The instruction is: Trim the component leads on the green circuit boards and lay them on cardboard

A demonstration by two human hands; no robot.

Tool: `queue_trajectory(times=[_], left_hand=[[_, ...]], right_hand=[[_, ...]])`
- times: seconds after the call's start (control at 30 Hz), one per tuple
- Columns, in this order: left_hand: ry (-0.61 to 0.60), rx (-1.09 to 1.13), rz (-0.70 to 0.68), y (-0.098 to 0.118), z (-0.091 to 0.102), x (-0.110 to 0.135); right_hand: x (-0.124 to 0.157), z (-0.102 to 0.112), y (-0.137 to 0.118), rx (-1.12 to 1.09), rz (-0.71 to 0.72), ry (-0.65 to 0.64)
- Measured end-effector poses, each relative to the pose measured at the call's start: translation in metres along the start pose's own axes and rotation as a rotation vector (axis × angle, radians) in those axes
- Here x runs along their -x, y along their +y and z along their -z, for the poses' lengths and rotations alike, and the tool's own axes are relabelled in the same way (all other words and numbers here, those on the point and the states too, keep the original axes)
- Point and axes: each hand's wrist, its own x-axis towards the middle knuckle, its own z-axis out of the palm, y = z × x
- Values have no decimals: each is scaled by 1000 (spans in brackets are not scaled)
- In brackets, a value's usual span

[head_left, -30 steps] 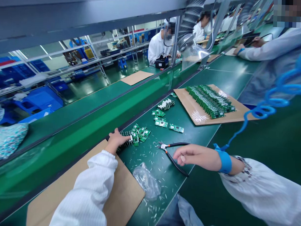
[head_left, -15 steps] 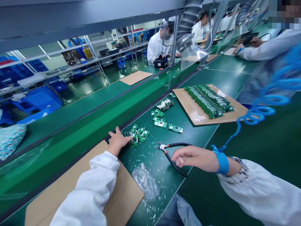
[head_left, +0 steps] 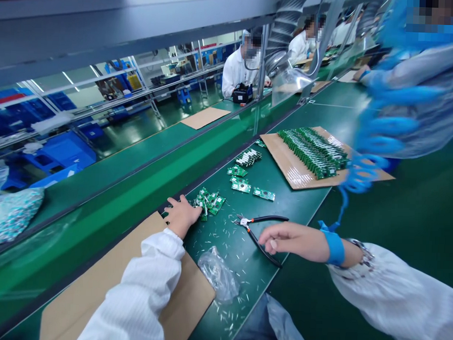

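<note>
Loosely piled circuit boards (head_left: pixel 208 201) touch the left hand (head_left: pixel 181 216).

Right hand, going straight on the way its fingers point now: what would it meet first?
The right hand would most likely meet the black-handled pliers first, at the lower handle, which lies almost under it. How high the hand sits above them is unclear.

Green anti-static bench mat (head_left: pixel 317 113) here, two cardboard sheets (head_left: pixel 69 293) (head_left: pixel 289 167) on it, one loaded with rows of green circuit boards (head_left: pixel 312 153), plus loose boards (head_left: pixel 241 186), black-handled pliers (head_left: pixel 256 238), a clear plastic bag (head_left: pixel 218 276) and tiny white clippings (head_left: pixel 224 239) everywhere
</note>
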Motion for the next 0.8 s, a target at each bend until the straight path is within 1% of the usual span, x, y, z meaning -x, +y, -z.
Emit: queue_trajectory(times=[0.13, 0.23, 0.43, 0.53, 0.7, 0.8], left_hand=[[8, -25, -20, -1, 0, -2], [31, -44, -41, -4, -4, -3], [163, -108, -63, -10, -21, -2], [216, -148, -108, -11, -25, 0], [229, -189, -219, -10, -25, 3], [233, -174, -195, -10, -24, 1]], right_hand=[[0, 1, 5, -3, 4, 11], [0, 3, 9, -2, 14, 9], [0, 4, 12, 9, 20, -10], [1, 3, 11, -7, 14, -14], [1, 2, 11, -14, -20, -6], [1, 3, 13, -22, -11, -14]])
